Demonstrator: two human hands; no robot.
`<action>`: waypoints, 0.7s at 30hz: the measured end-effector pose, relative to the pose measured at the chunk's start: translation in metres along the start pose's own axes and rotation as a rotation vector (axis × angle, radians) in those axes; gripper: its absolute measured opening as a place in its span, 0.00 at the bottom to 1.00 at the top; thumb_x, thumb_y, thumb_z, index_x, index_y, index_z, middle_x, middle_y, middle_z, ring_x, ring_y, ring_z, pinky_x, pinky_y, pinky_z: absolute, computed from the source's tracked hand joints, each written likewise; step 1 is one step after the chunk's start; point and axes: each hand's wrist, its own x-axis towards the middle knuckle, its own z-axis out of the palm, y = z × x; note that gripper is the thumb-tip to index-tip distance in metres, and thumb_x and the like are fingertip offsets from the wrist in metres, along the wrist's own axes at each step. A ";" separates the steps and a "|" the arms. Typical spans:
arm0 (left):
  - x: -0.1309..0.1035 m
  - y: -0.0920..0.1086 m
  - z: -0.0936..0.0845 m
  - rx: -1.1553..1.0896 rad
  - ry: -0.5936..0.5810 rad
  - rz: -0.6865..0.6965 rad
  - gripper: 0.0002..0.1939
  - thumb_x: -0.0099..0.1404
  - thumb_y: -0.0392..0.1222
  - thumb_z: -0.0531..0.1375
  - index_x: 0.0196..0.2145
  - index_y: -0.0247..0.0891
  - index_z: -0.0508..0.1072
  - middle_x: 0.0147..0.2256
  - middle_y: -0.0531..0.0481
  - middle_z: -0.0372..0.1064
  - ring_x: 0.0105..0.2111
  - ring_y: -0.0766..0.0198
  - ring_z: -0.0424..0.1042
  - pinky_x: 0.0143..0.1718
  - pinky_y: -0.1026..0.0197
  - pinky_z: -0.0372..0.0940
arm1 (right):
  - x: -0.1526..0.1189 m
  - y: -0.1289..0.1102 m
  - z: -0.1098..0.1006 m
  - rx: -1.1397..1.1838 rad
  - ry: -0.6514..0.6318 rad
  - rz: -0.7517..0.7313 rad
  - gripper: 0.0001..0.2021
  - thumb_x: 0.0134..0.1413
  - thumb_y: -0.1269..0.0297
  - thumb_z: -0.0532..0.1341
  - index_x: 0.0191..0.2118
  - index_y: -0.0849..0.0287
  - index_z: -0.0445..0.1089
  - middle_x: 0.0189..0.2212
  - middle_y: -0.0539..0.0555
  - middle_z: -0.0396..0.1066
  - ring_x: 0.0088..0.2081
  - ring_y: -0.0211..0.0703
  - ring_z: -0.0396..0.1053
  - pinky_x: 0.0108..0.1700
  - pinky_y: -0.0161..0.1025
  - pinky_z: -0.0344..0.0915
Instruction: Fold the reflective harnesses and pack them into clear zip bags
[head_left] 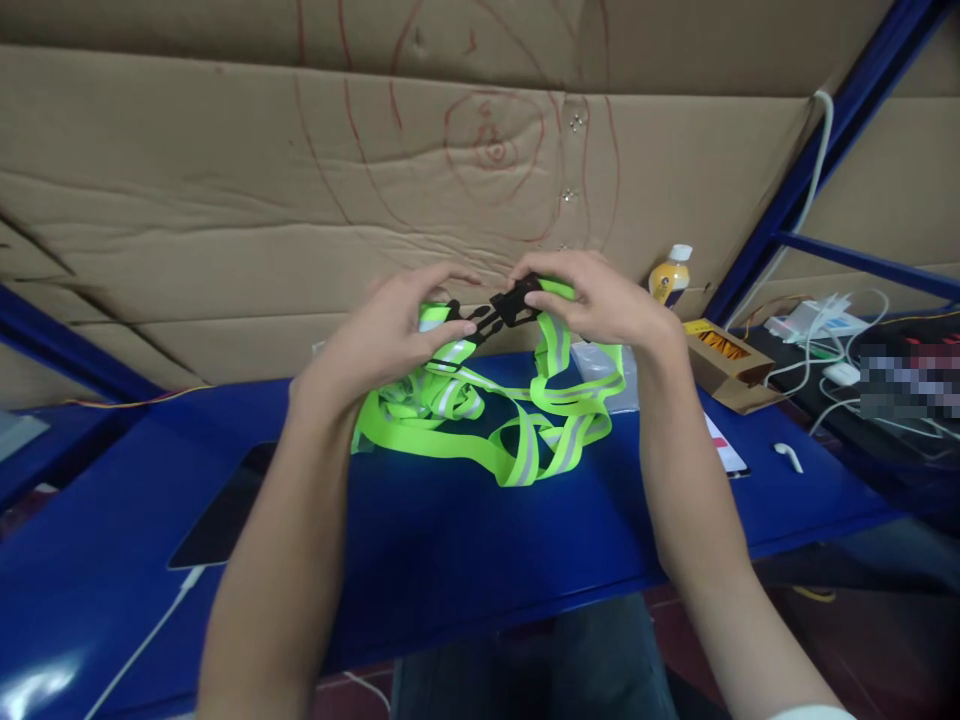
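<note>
In front of me, my left hand [405,325] grips the pronged half of a black side-release buckle [486,322]. The socket half [517,302] is pinched between thumb and fingers of my right hand [581,295]. The prongs point into the socket's mouth, with their bases still showing between the halves; I cannot tell how deep the tips reach. Neon-yellow reflective straps [517,450] with a silver stripe run from both halves. They hang and lie in loose loops on the blue table [480,560], more bunched below my left hand.
A dark tablet-like device [225,510] with a white cable lies left. To the right are a yellow bottle [670,275], an open cardboard box [731,365], a phone [724,450], a white earbud [788,458] and tangled white cables [832,340]. Cardboard [225,200] walls the back.
</note>
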 end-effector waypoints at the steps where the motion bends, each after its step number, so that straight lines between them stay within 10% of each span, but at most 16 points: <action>1: 0.000 0.000 0.000 0.008 0.006 -0.011 0.24 0.68 0.47 0.66 0.61 0.44 0.77 0.57 0.47 0.79 0.53 0.50 0.78 0.59 0.53 0.69 | 0.000 0.000 0.000 0.007 -0.002 0.003 0.10 0.69 0.66 0.59 0.51 0.56 0.76 0.47 0.55 0.80 0.49 0.51 0.74 0.55 0.47 0.65; 14: -0.001 0.011 0.006 0.296 0.025 0.005 0.26 0.74 0.42 0.61 0.68 0.40 0.69 0.53 0.42 0.80 0.52 0.46 0.79 0.58 0.49 0.66 | 0.009 -0.012 0.017 -0.080 -0.034 0.043 0.08 0.68 0.70 0.62 0.47 0.59 0.79 0.42 0.56 0.82 0.45 0.49 0.76 0.50 0.43 0.63; 21: 0.001 0.009 0.000 0.155 0.218 0.030 0.23 0.75 0.57 0.61 0.57 0.41 0.79 0.53 0.41 0.80 0.58 0.44 0.74 0.65 0.45 0.61 | 0.013 -0.007 0.025 -0.230 0.223 -0.062 0.15 0.73 0.66 0.58 0.55 0.51 0.81 0.49 0.57 0.82 0.53 0.57 0.73 0.59 0.55 0.62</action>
